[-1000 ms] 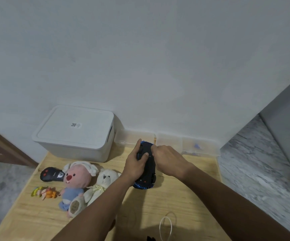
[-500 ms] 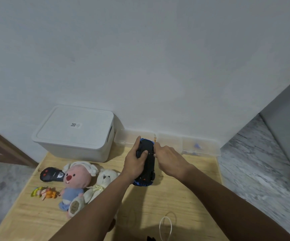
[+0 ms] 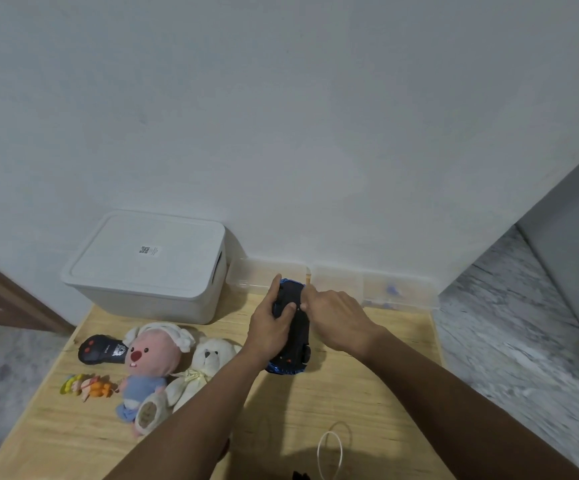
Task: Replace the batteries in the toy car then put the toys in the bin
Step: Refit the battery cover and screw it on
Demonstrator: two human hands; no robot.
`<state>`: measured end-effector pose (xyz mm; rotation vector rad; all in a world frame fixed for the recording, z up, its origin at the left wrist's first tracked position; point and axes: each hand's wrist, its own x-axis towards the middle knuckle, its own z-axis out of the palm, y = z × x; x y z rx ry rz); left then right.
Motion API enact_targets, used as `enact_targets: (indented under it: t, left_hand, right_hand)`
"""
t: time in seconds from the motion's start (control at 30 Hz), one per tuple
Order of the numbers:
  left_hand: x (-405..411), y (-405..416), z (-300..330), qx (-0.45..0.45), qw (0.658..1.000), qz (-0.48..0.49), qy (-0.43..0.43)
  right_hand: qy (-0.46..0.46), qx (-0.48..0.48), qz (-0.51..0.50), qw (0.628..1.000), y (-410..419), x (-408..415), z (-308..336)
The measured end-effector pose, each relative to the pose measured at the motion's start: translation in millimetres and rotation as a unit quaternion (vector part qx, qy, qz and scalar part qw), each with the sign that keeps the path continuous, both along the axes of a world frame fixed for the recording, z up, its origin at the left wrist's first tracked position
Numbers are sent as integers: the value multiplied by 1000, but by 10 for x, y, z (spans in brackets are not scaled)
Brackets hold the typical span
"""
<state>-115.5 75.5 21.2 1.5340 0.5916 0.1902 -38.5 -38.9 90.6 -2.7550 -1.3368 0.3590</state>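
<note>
Toy car [image 3: 295, 327] upside down on the wooden surface [image 3: 350, 403], left hand [image 3: 270, 325] fingers clamped over its underside, right hand [image 3: 338, 320] pinching a thin tool against it, lidded white bin [image 3: 149, 265] behind plush toys [image 3: 163, 362] at left.

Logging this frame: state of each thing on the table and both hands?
toy car: upside down, held
left hand: gripping toy car
right hand: closed on a thin tool at the car's underside
white bin: lid on
plush toys: lying on table
remote: lying flat
</note>
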Motion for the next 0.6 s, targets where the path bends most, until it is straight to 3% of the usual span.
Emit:
enact_targets:
  t: [0.17,0.6]
  left_hand:
    - [3,36,-1,2,1000,3,-3]
    - [-16,18,-31,1,1000,-4,10]
  right_hand:
    - [66,0,-16,998,1,-73,49]
    - [32,9,-38,999,45,-21,-20]
